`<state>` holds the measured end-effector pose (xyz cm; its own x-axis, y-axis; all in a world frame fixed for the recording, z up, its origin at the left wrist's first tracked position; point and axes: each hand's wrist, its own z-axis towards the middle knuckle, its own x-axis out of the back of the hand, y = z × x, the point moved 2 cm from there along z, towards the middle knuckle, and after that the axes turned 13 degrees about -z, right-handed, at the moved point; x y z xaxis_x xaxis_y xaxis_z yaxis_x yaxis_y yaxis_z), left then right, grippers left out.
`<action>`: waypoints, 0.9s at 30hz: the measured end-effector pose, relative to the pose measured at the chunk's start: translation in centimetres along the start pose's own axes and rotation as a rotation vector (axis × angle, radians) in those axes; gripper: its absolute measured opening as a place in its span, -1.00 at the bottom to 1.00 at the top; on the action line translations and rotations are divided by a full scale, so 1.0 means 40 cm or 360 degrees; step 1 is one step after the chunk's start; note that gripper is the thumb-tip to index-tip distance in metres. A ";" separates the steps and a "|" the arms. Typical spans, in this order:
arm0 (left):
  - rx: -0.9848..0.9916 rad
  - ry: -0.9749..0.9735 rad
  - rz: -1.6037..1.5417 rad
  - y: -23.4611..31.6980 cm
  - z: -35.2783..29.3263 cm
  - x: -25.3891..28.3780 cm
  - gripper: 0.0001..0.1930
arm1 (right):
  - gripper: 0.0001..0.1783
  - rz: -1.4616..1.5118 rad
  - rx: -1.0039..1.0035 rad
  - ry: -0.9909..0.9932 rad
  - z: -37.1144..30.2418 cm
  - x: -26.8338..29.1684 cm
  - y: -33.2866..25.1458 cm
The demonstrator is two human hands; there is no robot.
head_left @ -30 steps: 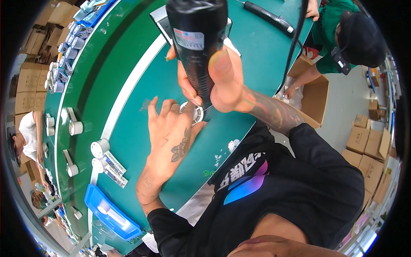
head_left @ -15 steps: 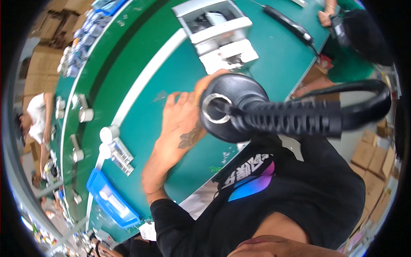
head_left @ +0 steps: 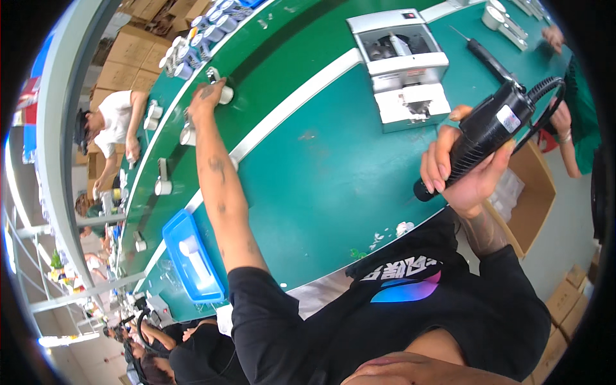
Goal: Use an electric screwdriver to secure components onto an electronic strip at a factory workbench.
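My right hand (head_left: 471,170) is wrapped around a black electric screwdriver (head_left: 491,131), its thick end tilted up to the right and its nose towards the table's near edge. My left arm stretches far across the bench to the green belt. There my left hand (head_left: 205,99) has its fingers around a small device with a white round head (head_left: 226,95) and a grey handle. Another white-headed device (head_left: 187,136) lies on the belt beside my left wrist, partly behind the arm.
A grey-white screw feeder (head_left: 405,80) stands on the green table. Another black screwdriver (head_left: 491,61) lies to its right, near a co-worker's hands. A blue tray (head_left: 181,231) with a white part sits at left. An open cardboard box (head_left: 536,192) stands below the table's right edge.
My left hand has moved from beside the screwdriver out to the belt and onto a device there. The screwdriver has moved down and right, away from the camera, and my right hand now shows.
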<state>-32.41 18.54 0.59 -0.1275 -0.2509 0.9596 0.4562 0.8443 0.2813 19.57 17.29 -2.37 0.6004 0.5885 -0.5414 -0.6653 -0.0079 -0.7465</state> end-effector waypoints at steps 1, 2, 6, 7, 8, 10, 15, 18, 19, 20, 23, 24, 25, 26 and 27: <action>0.0009 0.0019 0.0011 -0.019 0.050 -0.008 -0.09 | 0.00 -0.0018 -0.0006 0.0011 -0.008 -0.003 -0.001; 0.0102 -0.0271 -0.0157 -0.077 0.099 -0.007 -0.02 | -0.01 -0.0017 -0.0025 0.0012 -0.017 -0.010 0.000; -0.0171 -0.0210 -0.0086 -0.161 0.072 0.056 0.17 | -0.03 -0.0019 -0.0069 0.0007 -0.025 0.010 -0.014; -0.0268 -0.0411 0.0080 -0.153 -0.001 0.074 0.18 | -0.04 -0.0044 -0.0063 0.0037 -0.026 0.019 -0.021; -0.0394 -0.0624 0.0254 -0.108 -0.081 0.084 0.20 | -0.04 -0.0082 -0.0047 0.0094 -0.029 0.040 -0.029; -0.0372 -0.1106 0.0595 -0.138 -0.200 0.119 0.16 | -0.05 -0.0070 -0.0049 0.0106 -0.025 0.046 -0.033; -0.0525 -0.0983 0.0533 -0.205 -0.320 0.106 -0.24 | -0.06 0.0019 -0.0056 0.0126 -0.004 0.026 -0.059; -0.0814 -0.0860 0.0400 -0.174 -0.358 0.096 -0.39 | 0.09 0.0148 -0.0020 -0.0017 0.018 0.050 -0.063; -0.0845 -0.0934 0.0429 -0.140 -0.369 0.054 -0.42 | 0.10 0.0001 -0.0006 -0.0041 0.049 0.053 -0.062; -0.0820 -0.0946 0.0326 -0.098 -0.412 0.049 -0.46 | 0.12 -0.0105 0.0028 -0.0098 0.074 0.047 -0.078; -0.1025 -0.0947 0.0041 0.034 -0.559 0.025 -0.54 | 0.17 -0.0605 0.0308 0.0011 0.139 0.018 -0.123; -0.1192 -0.0988 -0.0034 0.092 -0.599 0.003 -0.57 | 0.18 -0.0662 0.0400 0.0017 0.154 0.025 -0.115; -0.1312 -0.1003 -0.0103 0.122 -0.638 -0.013 -0.56 | -0.19 -0.0220 0.0398 0.0141 0.193 -0.016 -0.119; -0.1330 -0.1007 -0.0125 0.150 -0.672 -0.037 -0.56 | -0.24 -0.0145 0.0505 -0.0144 0.224 0.006 -0.097; -0.1515 -0.0861 -0.0087 0.175 -0.705 -0.059 -0.56 | -0.25 -0.0249 0.0545 -0.0034 0.243 0.000 -0.072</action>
<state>-4.08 11.67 0.10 -0.4317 0.1608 0.8876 0.9020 0.0685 0.4263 17.17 25.15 3.55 0.6997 0.5779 -0.4200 -0.6781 0.3522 -0.6451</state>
